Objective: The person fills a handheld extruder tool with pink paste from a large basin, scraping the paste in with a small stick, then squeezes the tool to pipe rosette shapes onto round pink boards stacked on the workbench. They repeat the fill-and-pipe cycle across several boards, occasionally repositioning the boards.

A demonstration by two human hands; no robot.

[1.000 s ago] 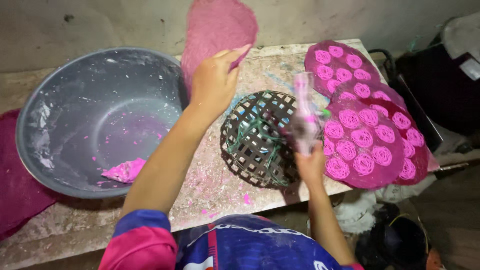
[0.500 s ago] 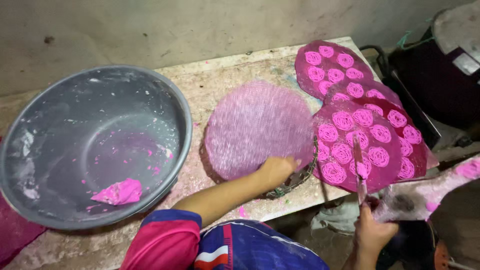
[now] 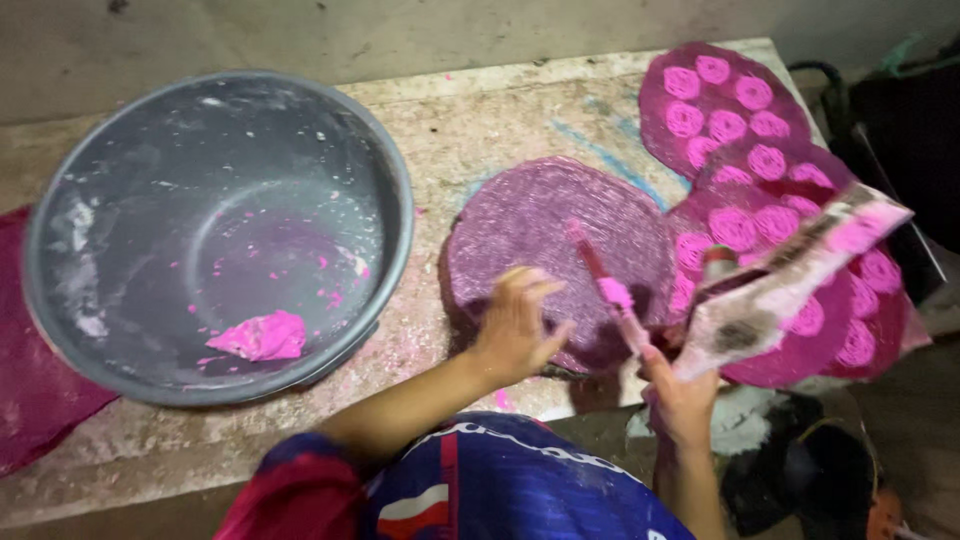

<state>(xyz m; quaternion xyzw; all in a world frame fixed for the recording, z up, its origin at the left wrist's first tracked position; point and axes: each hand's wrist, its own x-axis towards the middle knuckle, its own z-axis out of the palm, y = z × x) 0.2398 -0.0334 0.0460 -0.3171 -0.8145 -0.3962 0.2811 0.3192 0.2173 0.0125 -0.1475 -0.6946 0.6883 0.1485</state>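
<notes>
A round pink woven mat (image 3: 560,215) lies flat on the worn stone table (image 3: 480,110). My left hand (image 3: 515,325) rests on the mat's near edge with its fingers apart, holding nothing. My right hand (image 3: 680,390) grips a pink-stained hand press (image 3: 790,280) by its handles. The press is tilted above the mat's right side, with a pink-coated lever (image 3: 605,280) sticking out to the left. To the right, overlapping round mats (image 3: 720,110) carry several bright pink dough spirals.
A large grey basin (image 3: 395,200) stands at the left of the table with a lump of pink dough (image 3: 262,335) inside. A dark pink cloth (image 3: 30,380) hangs off the left edge. Dark bags (image 3: 900,130) stand on the right, beyond the table.
My left hand brought the pink mat down from the back and laid it over a black grid tray, then settled on it. My right hand dropped, then raised the press over the mat.
</notes>
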